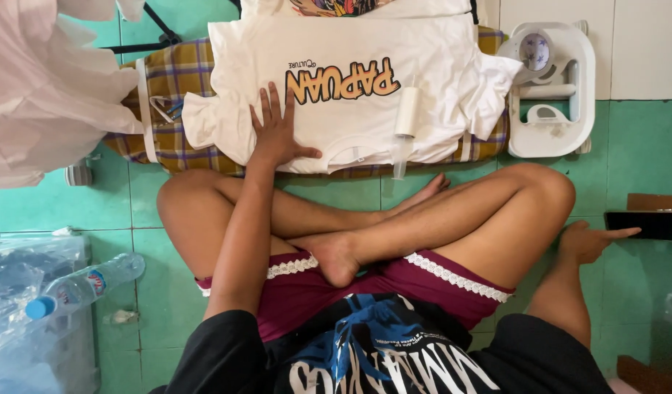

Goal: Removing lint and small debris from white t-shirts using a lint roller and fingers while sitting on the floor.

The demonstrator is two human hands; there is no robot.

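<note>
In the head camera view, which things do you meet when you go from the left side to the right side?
Plastic water bottle → left hand flat on the white T-shirt → lint roller → white iron stand → right hand touching a dark phone.

The floor (pixel 80 208) is laid with green tiles and pale grout lines. Along the top right runs a white tiled wall (pixel 642 47). A clear plastic bin (pixel 29 306) stands at lower left, a plastic water bottle (pixel 84 284) resting on it. Light is soft and even.
</note>
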